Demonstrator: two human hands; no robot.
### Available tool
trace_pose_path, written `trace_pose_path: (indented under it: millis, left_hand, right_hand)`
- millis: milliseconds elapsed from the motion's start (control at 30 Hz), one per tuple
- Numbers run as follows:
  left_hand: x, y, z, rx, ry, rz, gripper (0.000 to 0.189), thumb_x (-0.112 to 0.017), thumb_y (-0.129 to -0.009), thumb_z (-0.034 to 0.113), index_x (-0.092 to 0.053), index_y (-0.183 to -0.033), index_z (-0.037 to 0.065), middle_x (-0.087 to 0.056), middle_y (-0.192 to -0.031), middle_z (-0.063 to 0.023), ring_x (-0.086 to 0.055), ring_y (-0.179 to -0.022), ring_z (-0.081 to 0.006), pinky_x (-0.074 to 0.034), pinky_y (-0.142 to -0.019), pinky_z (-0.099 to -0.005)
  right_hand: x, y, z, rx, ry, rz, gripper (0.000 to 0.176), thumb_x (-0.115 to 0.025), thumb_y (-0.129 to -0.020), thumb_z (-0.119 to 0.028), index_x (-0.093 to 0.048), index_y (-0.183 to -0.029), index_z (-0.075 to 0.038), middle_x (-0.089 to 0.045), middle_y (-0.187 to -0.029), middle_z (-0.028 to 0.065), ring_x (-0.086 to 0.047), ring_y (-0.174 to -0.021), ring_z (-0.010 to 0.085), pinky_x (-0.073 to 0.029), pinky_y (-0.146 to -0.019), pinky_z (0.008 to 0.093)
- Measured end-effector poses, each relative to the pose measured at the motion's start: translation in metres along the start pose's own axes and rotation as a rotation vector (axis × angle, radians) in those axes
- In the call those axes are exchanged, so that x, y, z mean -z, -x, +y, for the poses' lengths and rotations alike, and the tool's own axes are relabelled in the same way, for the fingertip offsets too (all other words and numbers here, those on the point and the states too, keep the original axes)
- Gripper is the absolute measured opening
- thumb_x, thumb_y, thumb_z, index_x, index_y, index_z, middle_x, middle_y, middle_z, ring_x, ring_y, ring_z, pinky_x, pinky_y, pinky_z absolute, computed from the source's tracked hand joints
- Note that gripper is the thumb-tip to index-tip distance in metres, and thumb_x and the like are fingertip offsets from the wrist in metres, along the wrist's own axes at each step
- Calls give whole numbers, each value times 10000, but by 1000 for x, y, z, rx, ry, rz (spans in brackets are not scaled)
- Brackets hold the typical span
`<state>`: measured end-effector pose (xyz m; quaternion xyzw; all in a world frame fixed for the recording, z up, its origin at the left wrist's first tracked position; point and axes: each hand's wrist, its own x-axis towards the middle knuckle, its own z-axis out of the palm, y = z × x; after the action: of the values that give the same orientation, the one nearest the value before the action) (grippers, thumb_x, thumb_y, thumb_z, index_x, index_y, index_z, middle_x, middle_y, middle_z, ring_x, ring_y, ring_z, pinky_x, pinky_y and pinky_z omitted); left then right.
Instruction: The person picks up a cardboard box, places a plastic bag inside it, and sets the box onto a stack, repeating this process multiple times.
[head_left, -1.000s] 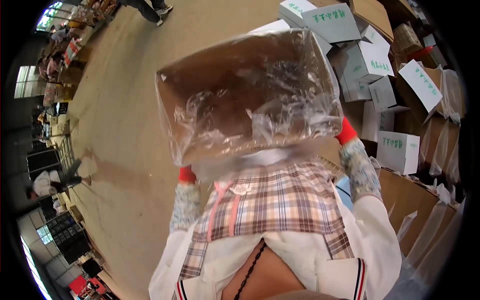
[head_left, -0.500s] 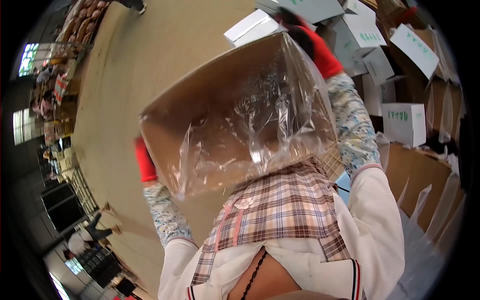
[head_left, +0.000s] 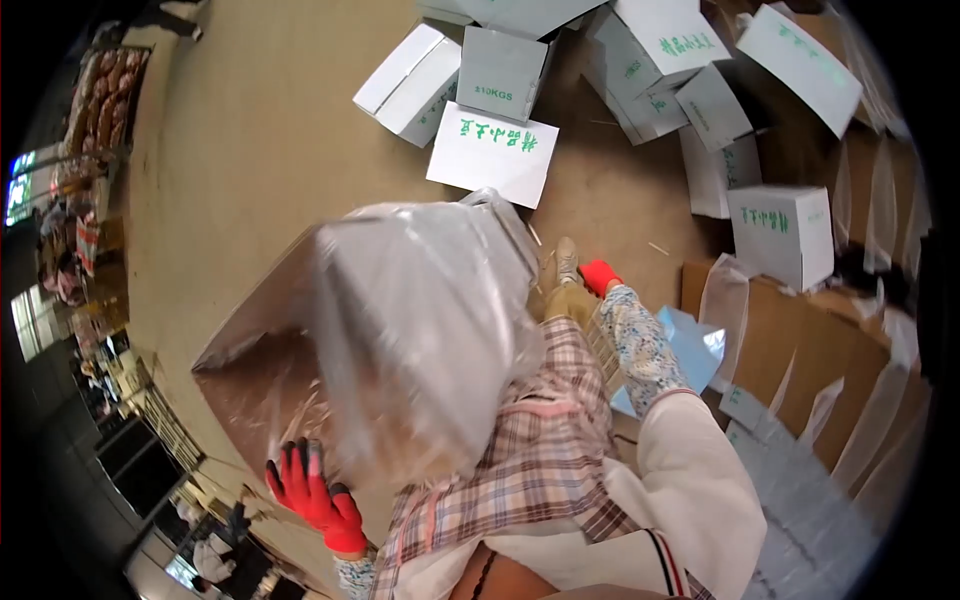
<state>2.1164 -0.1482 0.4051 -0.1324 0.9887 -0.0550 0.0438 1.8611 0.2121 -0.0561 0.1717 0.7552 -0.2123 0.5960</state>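
A brown cardboard box [head_left: 255, 390] with a clear plastic liner [head_left: 420, 300] is tilted in front of my body. The liner bulges out over it and blurs part of the view. My left hand [head_left: 318, 497], in a red glove with dark fingertips, touches the box's near left edge, fingers spread against the plastic. Apart from the box, to its right, my right hand [head_left: 599, 277] hangs low in a red glove beside my shoe [head_left: 567, 258]. Its fingers are hidden from me.
White cartons with green print [head_left: 492, 152] lie scattered ahead and to the right. Large brown cardboard boxes with plastic liners [head_left: 800, 350] stand at my right, near a light blue sheet [head_left: 690, 345]. Shelving and people are far off at left.
The lined box has swung left and down and turned, its plastic now billowing out. My right hand has left the box's far corner and dropped lower. My left hand has moved nearer to me.
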Motion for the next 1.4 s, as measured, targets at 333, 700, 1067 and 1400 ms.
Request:
trace_pose_path:
  millis: [333,700,1067,1400]
  left_hand:
    - [-62,20,32,841,252,218,416,-537,-880,212,-492,-1239,7,-514,-1257,-137,-483,-1159,-252,-356,-1007,-391]
    - [-31,7,38,936,294,217,398,-466,-902,214,-494,-1244,12,-522,-1250,-136,-492,-1148,-263,-357,-1002,-391]
    - [-56,34,43,826,613,461,394,-395,-923,215,-496,-1249,18,-530,-1244,-136,-502,-1136,-274,-358,-997,-392]
    - [-52,62,29,84,393,612,434,-590,-795,235,-552,-1196,73,-513,-1256,-174,-453,-1188,-364,-252,-1032,-557]
  right_hand:
    - [-23,-327,-107,359,-801,28,493,-660,-782,-346,-557,-1137,-20,-623,-1067,184,-582,-982,326,-504,-789,387]
    - [-83,-387,-128,-5,-2286,-479,640,-647,-821,-477,-476,-1289,-75,-535,-1269,58,-466,-1176,225,-385,-977,360]
    - [123,-75,-73,836,-247,1109,666,-568,-797,-89,-324,-1417,-89,-591,-775,107,-566,-664,219,-467,-633,355]
    - [155,530,-9,1610,-572,965,445,-689,-733,-68,-582,-1159,1,-604,-1079,130,-596,-940,231,-462,-864,329]
